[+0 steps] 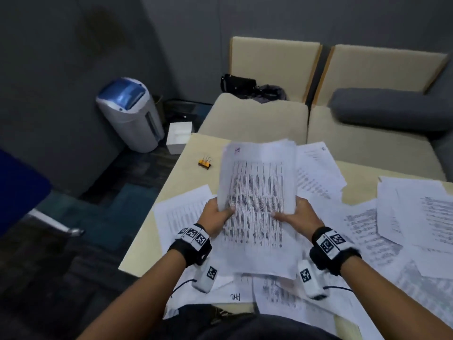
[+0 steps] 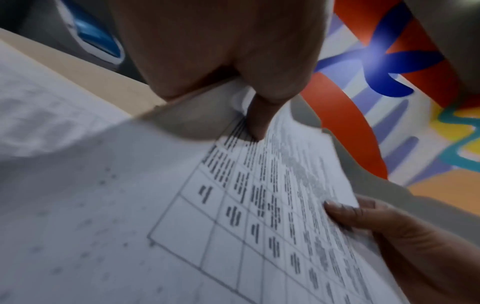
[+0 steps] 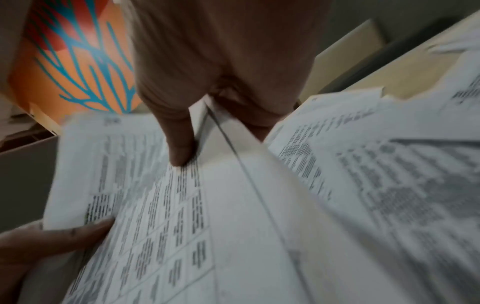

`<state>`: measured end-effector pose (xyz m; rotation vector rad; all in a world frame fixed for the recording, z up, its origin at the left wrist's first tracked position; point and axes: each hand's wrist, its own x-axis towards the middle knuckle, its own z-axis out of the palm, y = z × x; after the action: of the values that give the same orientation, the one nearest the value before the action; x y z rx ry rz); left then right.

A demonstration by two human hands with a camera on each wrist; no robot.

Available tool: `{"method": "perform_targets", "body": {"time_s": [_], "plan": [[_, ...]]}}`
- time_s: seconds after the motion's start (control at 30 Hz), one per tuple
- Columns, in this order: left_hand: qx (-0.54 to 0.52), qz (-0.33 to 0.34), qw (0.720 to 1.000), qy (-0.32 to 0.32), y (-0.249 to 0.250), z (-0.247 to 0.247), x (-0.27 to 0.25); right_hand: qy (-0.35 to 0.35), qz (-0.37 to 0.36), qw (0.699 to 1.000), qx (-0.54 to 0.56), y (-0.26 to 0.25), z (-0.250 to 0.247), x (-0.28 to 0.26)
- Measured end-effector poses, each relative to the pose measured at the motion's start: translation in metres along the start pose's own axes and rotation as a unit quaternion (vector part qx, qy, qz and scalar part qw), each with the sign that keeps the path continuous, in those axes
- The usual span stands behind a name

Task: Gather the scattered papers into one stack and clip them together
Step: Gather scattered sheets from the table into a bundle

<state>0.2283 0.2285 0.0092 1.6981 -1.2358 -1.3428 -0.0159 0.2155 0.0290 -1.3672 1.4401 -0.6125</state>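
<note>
Both hands engaged on one stack of papers (image 1: 257,192), raised above the table (image 1: 186,168) and tilted toward the camera. Left hand (image 1: 215,214) grasping the stack's left edge, thumb (image 2: 255,119) laid on the printed top sheet, fingers hidden underneath. Right hand (image 1: 297,215) grasping the right edge the same way, thumb (image 3: 182,144) on top, fingers behind the sheets. Stack edges uneven, sheets fanned at the top corner. Top sheet printed with a table of dark text; small red mark near its upper left.

Loose papers (image 1: 362,227) scattered over the table: to the right, behind the stack, below the left wrist and at the near edge. Orange binder clips (image 1: 205,163) lying on bare tabletop at the far left corner, well apart from the stack, untouched.

Beyond the table: beige sofa (image 1: 255,119) with black bag (image 1: 240,84) and grey cushion (image 1: 392,106). Grey bin with blue lid (image 1: 130,114) and white box (image 1: 179,137) on the floor at left
</note>
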Motion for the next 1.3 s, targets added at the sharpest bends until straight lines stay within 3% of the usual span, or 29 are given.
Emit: {"method": "perform_targets", "body": {"time_s": [0.17,0.23,0.3,0.37,0.43,0.5,0.57,0.6,0.67,0.77,0.93,1.03,1.13,1.3], "plan": [[-0.046,-0.136,0.987,0.069,-0.063,-0.072,-0.007,-0.049,0.098,0.994,0.028,0.003,0.073,0.029],[0.056,-0.205,0.968,0.132,-0.088,-0.098,-0.010,-0.064,0.131,0.988,-0.047,0.010,0.099,0.036],[0.221,-0.266,0.923,0.170,-0.107,-0.117,-0.017,-0.079,0.141,0.976,-0.148,0.017,0.119,0.038],[0.291,-0.253,0.906,0.172,-0.127,-0.130,-0.019,-0.106,0.139,0.960,-0.218,0.023,0.137,0.039],[0.293,-0.213,0.915,0.176,-0.141,-0.134,-0.016,-0.149,0.132,0.926,-0.319,0.027,0.151,0.036],[0.271,-0.187,0.927,0.179,-0.145,-0.129,-0.011,-0.186,0.111,0.873,-0.438,0.033,0.165,0.030],[0.239,-0.165,0.941,0.176,-0.141,-0.117,-0.007,-0.218,0.082,0.853,-0.468,0.034,0.179,0.022],[0.222,-0.154,0.948,0.168,-0.138,-0.110,-0.005,-0.230,0.075,0.864,-0.442,0.035,0.185,0.020],[0.180,-0.153,0.961,0.148,-0.130,-0.098,-0.002,-0.209,0.089,0.920,-0.321,0.034,0.193,0.016],[0.118,-0.162,0.968,0.153,-0.126,-0.090,0.000,-0.081,0.084,0.976,-0.184,0.033,0.187,0.019],[0.058,-0.179,0.968,0.166,-0.130,-0.086,0.005,-0.032,0.172,0.980,-0.094,0.033,0.171,0.036],[0.014,-0.178,0.975,0.131,-0.130,-0.085,0.006,-0.044,0.229,0.970,0.068,0.031,0.174,0.041],[0.022,-0.150,0.983,0.102,-0.132,-0.095,0.009,-0.054,0.184,0.980,0.055,0.012,0.175,0.040],[-0.174,-0.092,0.979,0.055,-0.091,-0.134,0.005,-0.075,0.055,0.990,0.104,-0.046,0.138,0.033]]}}
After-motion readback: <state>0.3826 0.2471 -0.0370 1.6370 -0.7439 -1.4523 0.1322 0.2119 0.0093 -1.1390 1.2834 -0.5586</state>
